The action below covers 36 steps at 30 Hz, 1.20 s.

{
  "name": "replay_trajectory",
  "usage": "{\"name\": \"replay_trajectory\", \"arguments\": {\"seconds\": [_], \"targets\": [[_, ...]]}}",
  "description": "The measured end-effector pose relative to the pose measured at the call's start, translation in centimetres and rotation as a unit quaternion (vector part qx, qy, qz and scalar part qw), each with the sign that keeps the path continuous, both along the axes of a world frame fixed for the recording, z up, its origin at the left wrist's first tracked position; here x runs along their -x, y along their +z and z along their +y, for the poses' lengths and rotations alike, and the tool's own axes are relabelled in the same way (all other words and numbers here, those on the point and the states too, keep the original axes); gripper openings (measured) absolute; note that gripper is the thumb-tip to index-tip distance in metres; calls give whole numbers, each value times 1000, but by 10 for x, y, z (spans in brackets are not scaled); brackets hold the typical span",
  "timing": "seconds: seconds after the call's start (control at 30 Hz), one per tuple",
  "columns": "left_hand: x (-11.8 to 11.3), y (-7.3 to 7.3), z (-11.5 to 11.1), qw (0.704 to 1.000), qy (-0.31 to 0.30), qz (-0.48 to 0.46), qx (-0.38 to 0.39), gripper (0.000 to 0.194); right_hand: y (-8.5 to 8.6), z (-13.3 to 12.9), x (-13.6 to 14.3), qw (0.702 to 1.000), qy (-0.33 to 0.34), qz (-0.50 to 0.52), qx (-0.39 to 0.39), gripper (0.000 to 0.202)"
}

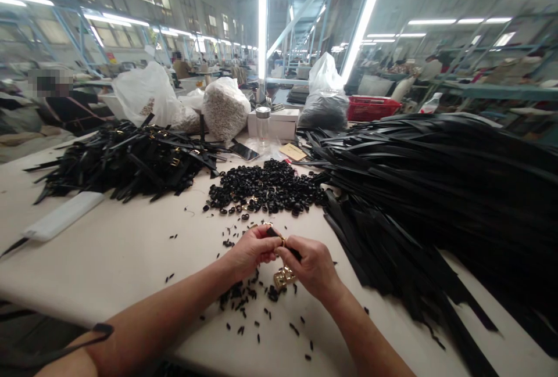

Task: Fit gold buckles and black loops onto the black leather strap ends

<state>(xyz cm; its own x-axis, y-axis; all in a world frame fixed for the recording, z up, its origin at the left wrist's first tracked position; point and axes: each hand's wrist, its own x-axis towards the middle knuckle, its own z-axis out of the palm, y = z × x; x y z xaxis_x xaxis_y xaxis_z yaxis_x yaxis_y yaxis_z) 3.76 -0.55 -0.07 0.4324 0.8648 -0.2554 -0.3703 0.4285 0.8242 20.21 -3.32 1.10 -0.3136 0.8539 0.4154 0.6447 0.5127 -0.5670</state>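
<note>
nearest, at 6 o'clock, small blk bits [242,301] lie scattered on the pale tbl [131,249] w/ gold pcs [284,277]. l hand [255,249] & r hand [313,264], at centre, both pinch a blk strap [273,232], fingers closed on it, gold fitting [283,241] betw them. beyond, blk loops [270,185] heap at 12, buckled straps [139,162] pile at 10, long blk strips [436,173] at 2, then a clear btl [263,126] farther off at 12.

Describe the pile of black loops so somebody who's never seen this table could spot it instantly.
On the pale table, look between the heap of shorter black straps at left and the spread of long black strips at right. The pile of black loops lies there, just beyond the left hand and right hand. Small curled rings, not flat lengths, set it apart.
</note>
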Motion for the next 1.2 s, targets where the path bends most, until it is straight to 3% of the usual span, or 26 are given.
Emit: {"name": "replay_trajectory", "arguments": {"seconds": [0.23, 0.43, 0.63, 0.9, 1.07, 1.2], "targets": [[4, 0, -1, 997, 4, 55, -62, 26, -1, -1, 3, 1000, -18, 4, 17, 28], [6, 2, 5, 997, 61, 32, -33, 26, 5, 1, 0, 999, -16, -21, 36, 17], [8, 5, 10, 993, 106, -41, 17, 32, 8, 0, 2, 999, -27, 0, 46, 25], [-2, -1, 1, 985, 79, -99, 115, 26, -4, -2, 10, 995, -24, 68, 67, 25], [-1, -2, -1, 990, 58, -83, 102, 29, -4, -1, 9, 992, -25, 92, 80, 25], [6, -4, 6, 999, 36, -28, 20, 29, -3, -3, 10, 992, -21, 100, 75, 21]]}}
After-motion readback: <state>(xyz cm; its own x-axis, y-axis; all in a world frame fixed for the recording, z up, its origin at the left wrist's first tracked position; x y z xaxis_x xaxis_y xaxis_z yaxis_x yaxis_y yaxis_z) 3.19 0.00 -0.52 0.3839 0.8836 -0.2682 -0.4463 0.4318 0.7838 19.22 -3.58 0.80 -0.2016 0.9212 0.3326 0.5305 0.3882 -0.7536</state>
